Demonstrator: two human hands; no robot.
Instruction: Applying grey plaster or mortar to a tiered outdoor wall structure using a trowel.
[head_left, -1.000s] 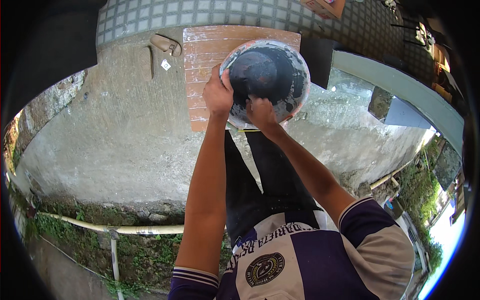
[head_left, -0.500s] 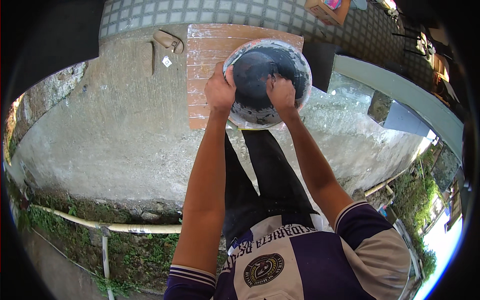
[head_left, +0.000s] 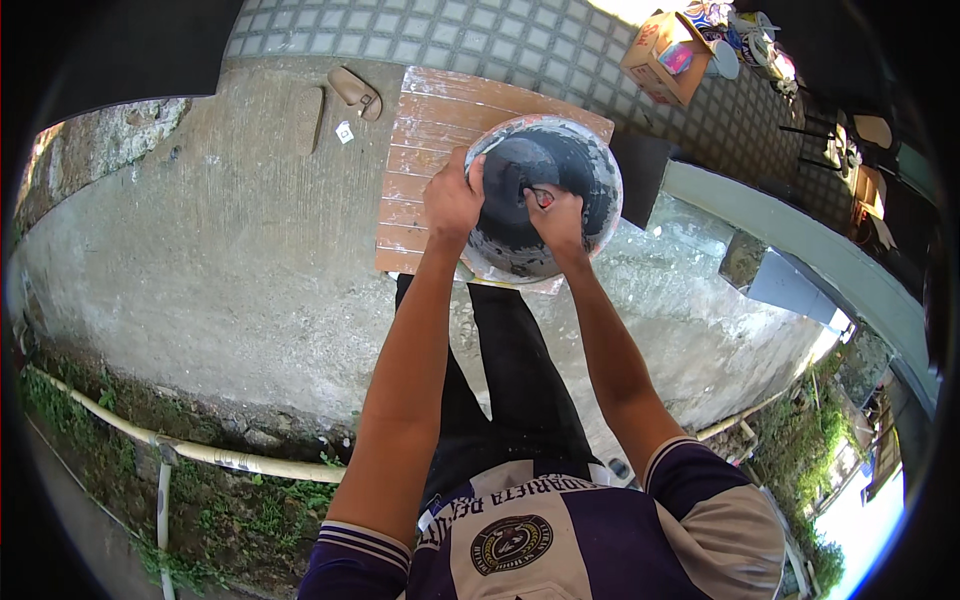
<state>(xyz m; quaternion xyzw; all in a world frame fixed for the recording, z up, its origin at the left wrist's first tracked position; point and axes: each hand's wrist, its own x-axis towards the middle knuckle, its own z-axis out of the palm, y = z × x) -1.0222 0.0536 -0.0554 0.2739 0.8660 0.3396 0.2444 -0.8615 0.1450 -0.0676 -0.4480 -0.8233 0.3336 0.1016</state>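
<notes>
A round bucket with a pale, smeared rim stands on a brown slatted board, dark grey wet mix inside it. My left hand grips the bucket's left rim, thumb toward the inside. Over the mix, my right hand is closed round a tool with a reddish handle. Its lower end reaches into the dark mix, so its kind cannot be made out. Grey-white residue coats the inner wall.
The brown board lies on rough concrete. A brown sandal is at the far left, near a small white paper. An open cardboard box stands on the tiles at the far right. A pale pipe runs along the near-left edge.
The view has shifted, so the bucket sits lower in the picture. My right hand has drawn the tool nearer and leftward within the bucket. My left hand stays on the rim.
</notes>
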